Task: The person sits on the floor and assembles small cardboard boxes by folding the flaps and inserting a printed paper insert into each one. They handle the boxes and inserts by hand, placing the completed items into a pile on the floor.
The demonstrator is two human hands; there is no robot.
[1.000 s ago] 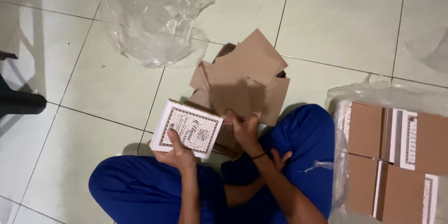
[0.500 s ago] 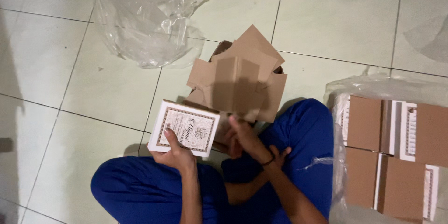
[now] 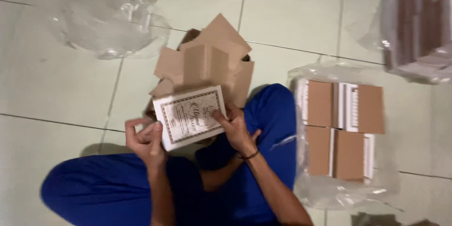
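**White box held over lap**

Both hands grasp 1 white box (image 3: 190,117) w/ ornate label — left hand (image 3: 147,140) at its left edge, right hand (image 3: 234,127) on its right side. Behind it, an open cardboard carton (image 3: 207,61); plastic-wrapped brown packs (image 3: 341,129) lie at right.

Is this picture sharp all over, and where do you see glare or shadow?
Head view: motion blur smears the whole frame, worst at the wrapped stack top right; soft glare glints on the crumpled plastic sheet; a faint shadow lies on the tiled floor beside the left hand; the white booklet, gripped by both the left and the right hand, has print too blurred to read.
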